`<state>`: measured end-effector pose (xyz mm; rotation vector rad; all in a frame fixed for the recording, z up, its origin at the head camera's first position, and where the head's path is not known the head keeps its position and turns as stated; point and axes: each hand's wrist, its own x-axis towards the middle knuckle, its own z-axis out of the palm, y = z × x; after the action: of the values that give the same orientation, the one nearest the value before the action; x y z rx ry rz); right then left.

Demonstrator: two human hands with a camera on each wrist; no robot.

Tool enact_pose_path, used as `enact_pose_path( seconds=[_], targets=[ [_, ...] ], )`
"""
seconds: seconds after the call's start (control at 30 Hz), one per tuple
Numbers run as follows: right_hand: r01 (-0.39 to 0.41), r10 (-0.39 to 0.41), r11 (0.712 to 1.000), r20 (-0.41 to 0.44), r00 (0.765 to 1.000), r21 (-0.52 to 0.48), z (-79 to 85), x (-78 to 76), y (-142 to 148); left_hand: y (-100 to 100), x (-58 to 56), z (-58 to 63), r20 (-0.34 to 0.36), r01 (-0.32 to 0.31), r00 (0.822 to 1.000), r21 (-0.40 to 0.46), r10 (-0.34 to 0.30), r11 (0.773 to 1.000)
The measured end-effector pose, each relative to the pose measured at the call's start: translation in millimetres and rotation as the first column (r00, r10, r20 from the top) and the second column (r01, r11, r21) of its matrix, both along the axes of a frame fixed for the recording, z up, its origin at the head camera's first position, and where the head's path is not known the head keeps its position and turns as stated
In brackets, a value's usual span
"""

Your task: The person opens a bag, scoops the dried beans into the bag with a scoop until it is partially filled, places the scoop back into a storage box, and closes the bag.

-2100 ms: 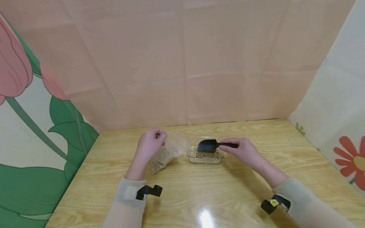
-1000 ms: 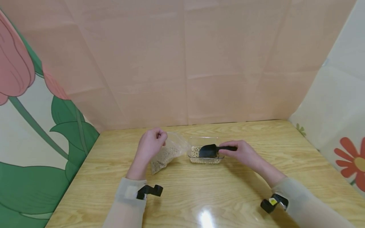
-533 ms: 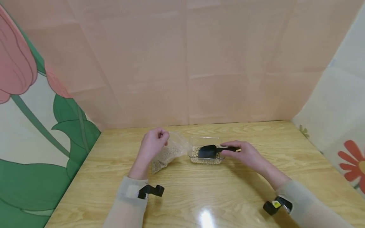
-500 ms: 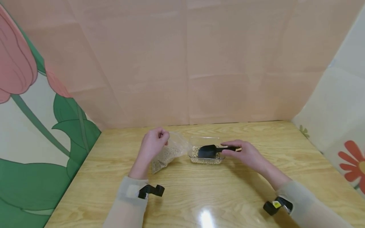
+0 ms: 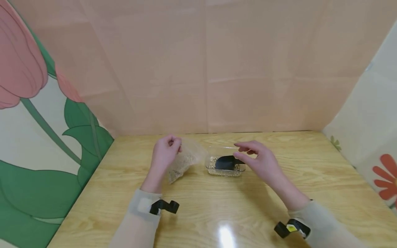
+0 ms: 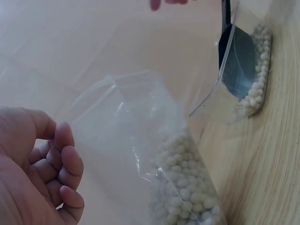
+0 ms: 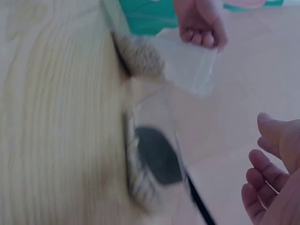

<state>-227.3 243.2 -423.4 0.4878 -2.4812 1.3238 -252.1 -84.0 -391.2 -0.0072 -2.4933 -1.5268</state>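
My left hand (image 5: pixel 164 150) pinches the top edge of a clear plastic bag (image 5: pixel 187 156), whose lower part is full of small pale round balls or beans (image 6: pixel 185 187). To the bag's right stands a clear rectangular container (image 5: pixel 225 171) with a layer of the same balls. A black scoop (image 5: pixel 224 163) lies in it, blade on the balls and handle leaning out over the right side. Just above that handle, my right hand (image 5: pixel 263 160) has its thumb and fingers spread apart; the right wrist view shows a gap between the hand and the scoop (image 7: pixel 157 154).
Everything rests on a light wood-grain table (image 5: pixel 198 213). A plain pinkish sheet (image 5: pixel 204 69) rises behind its back edge. Flower-patterned panels stand at the left (image 5: pixel 34 144) and right (image 5: pixel 366 120).
The right hand has lowered the scoop into the container, let go of its handle and lifted slightly. The left hand keeps its hold on the bag.
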Motion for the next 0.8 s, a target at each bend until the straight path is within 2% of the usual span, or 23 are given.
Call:
enact_pose_path(
  seconds=[0.13,0.33,0.47,0.63,0.8],
  targets=[
    [-0.052,0.055,0.996,0.029,0.998,-0.078,5.3,0.5,-21.9,-0.5,1.1,-0.1,-0.007,-0.046,0.999,0.100,0.047,0.994],
    [-0.113,0.139,0.978,0.141,0.980,-0.177,6.9,-0.2,-55.6,1.7,6.3,-0.3,-0.019,-0.086,0.996,0.190,0.091,0.978],
    [-0.147,0.186,0.964,0.170,0.968,-0.220,7.3,-0.1,-74.6,5.0,10.1,-1.6,-0.038,-0.098,0.993,0.231,0.109,0.968],
    [-0.181,0.237,0.947,0.197,0.951,-0.264,5.7,-1.5,-90.8,9.1,12.2,-4.2,-0.080,-0.138,0.984,0.244,0.162,0.960],
    [-0.194,0.247,0.944,0.180,0.952,-0.267,1.8,-6.8,-102.2,14.1,14.1,-4.9,-0.091,-0.167,0.975,0.289,0.201,0.943]
  ],
)
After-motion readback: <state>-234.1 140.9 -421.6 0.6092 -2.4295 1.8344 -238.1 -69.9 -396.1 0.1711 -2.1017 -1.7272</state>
